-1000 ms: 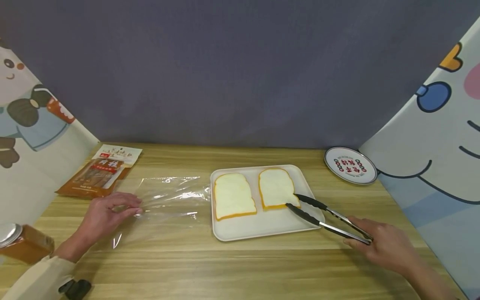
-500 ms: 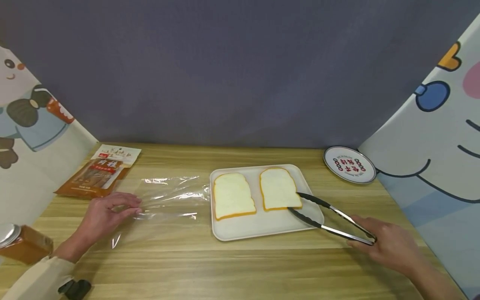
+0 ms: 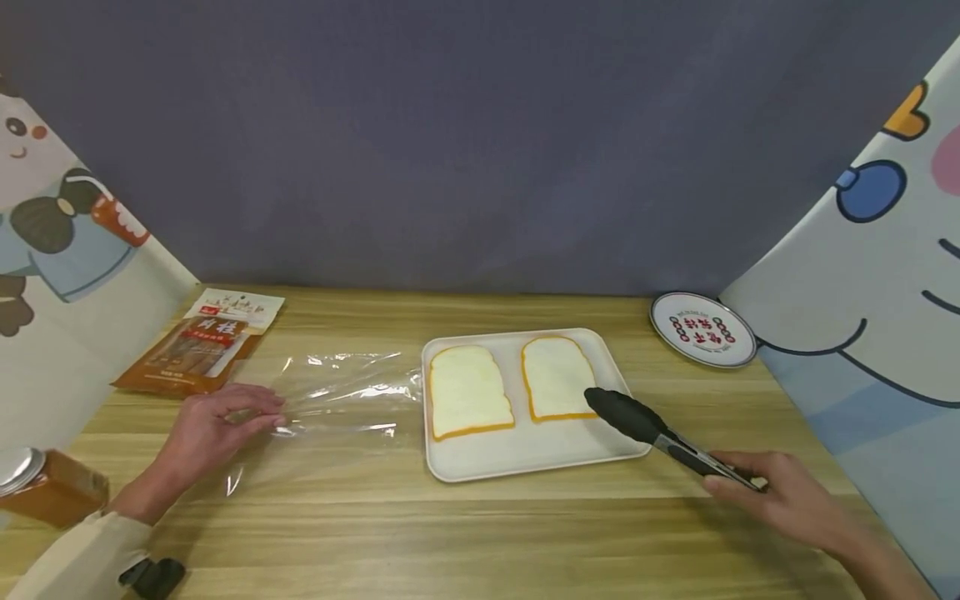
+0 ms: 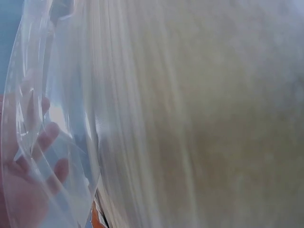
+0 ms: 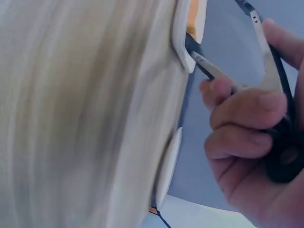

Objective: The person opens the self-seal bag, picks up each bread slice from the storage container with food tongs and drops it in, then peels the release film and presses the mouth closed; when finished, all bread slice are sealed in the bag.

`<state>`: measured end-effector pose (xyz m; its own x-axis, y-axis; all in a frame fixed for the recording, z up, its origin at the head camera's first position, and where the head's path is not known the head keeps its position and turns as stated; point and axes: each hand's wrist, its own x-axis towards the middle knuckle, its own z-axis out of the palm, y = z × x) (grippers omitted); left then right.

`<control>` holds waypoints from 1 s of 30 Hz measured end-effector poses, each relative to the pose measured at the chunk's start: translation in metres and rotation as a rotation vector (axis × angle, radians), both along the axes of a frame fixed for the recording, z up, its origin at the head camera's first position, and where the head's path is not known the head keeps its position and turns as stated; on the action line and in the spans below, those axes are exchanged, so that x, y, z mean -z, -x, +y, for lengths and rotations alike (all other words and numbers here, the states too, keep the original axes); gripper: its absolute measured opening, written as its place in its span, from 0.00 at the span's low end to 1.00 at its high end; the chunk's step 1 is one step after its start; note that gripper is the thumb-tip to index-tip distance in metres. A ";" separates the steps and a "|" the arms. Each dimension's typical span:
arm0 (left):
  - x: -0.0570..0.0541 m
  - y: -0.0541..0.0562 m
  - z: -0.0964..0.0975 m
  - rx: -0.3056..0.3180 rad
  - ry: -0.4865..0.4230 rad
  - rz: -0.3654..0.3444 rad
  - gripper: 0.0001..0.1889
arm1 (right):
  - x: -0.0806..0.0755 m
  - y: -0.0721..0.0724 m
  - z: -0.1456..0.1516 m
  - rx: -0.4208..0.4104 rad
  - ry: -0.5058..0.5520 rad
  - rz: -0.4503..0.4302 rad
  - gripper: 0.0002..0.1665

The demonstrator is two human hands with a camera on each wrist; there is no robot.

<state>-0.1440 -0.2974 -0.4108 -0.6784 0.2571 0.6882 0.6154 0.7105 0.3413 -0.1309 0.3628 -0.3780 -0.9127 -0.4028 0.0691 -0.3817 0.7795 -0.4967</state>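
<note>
In the head view, my left hand (image 3: pixel 221 429) pinches the edge of a clear plastic bag (image 3: pixel 352 392) lying flat on the table. The left wrist view shows the fingers through the film (image 4: pixel 71 118). My right hand (image 3: pixel 780 496) grips black-tipped metal tongs (image 3: pixel 686 450), turned so one arm lies above the other. In the right wrist view the tong arms stand apart, the lower tip beside the slice at the tray's edge. Two bread slices, a left slice (image 3: pixel 468 392) and a right slice (image 3: pixel 558 375), lie on a white tray (image 3: pixel 517 462). The tongs cover the right slice's near-right corner.
A brown packet (image 3: pixel 198 346) lies at the back left. A jar with a metal lid (image 3: pixel 56 487) lies at the left edge. At the back right, a round white plate (image 3: pixel 703 331) with red print stands near the patterned side wall. A grey screen (image 3: pixel 480 150) closes off the back.
The tongs have turned from arms side by side to one above the other, and my right hand shifted slightly right. The right slice slid a little right. My left hand stayed put.
</note>
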 end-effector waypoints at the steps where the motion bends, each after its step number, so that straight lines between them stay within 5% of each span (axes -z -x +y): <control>1: 0.000 0.000 0.000 0.001 0.001 0.002 0.18 | -0.002 -0.001 0.001 -0.013 -0.001 -0.022 0.19; 5: -0.001 0.000 0.000 0.003 0.003 0.011 0.19 | -0.011 0.000 0.006 -0.051 0.001 -0.128 0.17; 11: 0.001 0.000 0.000 0.007 0.005 0.007 0.18 | -0.023 0.004 0.014 -0.073 0.158 -0.476 0.18; 13: 0.001 0.000 0.001 0.006 0.002 0.000 0.18 | -0.025 0.006 0.014 -0.093 0.201 -0.527 0.17; 25: 0.000 -0.001 0.002 -0.008 0.006 -0.026 0.17 | -0.019 0.008 -0.008 -0.040 0.166 -0.395 0.19; 30: 0.000 0.000 0.002 0.005 0.006 -0.026 0.17 | -0.018 0.009 -0.014 0.013 0.211 -0.469 0.25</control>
<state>-0.1439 -0.2956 -0.4104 -0.6948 0.2641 0.6690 0.6098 0.7095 0.3533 -0.1398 0.3486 -0.3600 -0.8700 -0.4125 -0.2701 -0.0709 0.6468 -0.7593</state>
